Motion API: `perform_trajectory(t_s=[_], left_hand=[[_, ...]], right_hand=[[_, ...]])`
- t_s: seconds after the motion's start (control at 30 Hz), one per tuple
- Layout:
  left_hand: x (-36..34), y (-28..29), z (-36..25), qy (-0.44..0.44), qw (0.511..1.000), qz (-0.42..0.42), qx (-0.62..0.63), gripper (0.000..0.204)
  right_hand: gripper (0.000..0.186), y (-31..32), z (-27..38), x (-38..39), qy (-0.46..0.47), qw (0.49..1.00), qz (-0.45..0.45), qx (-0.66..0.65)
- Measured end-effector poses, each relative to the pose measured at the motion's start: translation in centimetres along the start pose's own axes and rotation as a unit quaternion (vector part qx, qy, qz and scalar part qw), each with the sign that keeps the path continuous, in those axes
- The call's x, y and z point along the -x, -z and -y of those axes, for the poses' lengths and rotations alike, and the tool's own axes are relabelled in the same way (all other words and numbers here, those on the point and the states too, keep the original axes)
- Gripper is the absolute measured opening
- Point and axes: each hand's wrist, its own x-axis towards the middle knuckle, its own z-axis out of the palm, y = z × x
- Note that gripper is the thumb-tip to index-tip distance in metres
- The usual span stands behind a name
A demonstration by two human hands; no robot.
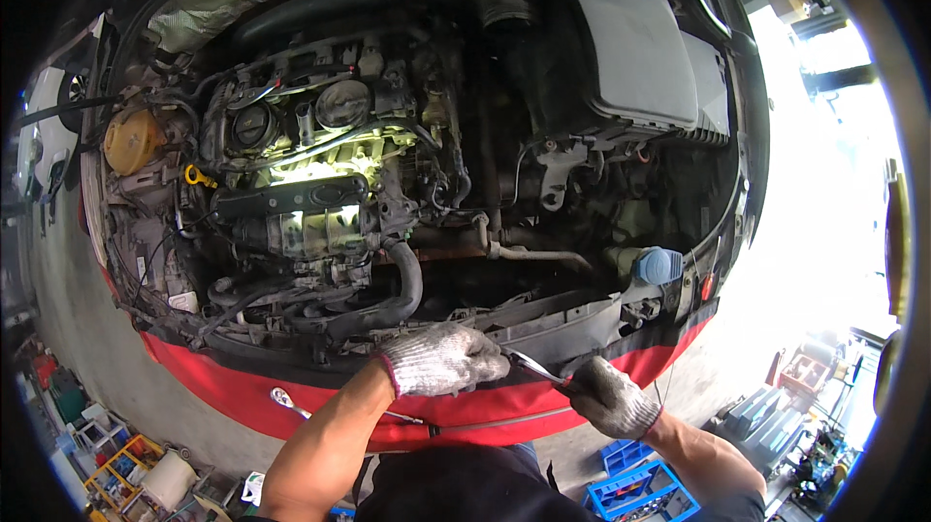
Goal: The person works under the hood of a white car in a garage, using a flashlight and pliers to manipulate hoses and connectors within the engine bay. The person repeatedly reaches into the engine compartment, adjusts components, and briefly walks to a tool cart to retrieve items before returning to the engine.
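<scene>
Both of my hands wear soiled white knit gloves and are over the front edge of an open car engine bay. My left hand [441, 359] is closed, its fingers curled around the left end of a slim, shiny metal tool [533, 365]. My right hand [611, 398] is closed around the tool's other end, where a dark part shows by the fingers. Its exact kind I cannot make out. Beneath the hands is a red fender cover [213, 377]. On it lie a ratchet [282, 398] to the left and a thin metal rod [405, 417] by my left forearm.
Ahead is the engine [320, 192], lit by a bright glow, with a bent black hose [409, 280] near the front. A grey-topped box [635, 47] and blue cap [659, 266] are on the right. Blue crates [640, 491] and a yellow rack [121, 474] stand on the floor.
</scene>
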Motion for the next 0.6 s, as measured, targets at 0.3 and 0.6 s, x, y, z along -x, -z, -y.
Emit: perform_trajectory(t_s=[0.3,0.6], left_hand=[[-7.6,0.9,0.1,-0.209,0.948,-0.229,0.072,0.026],[-16.8,7.2,-4.5,-0.179,0.821,-0.281,0.463,0.032]], right_hand=[[0.022,4.9,8.3,-10.3,0.169,0.960,-0.038,0.219],[0.042,9.4,11.4,-20.9,0.068,0.921,0.002,0.384]])
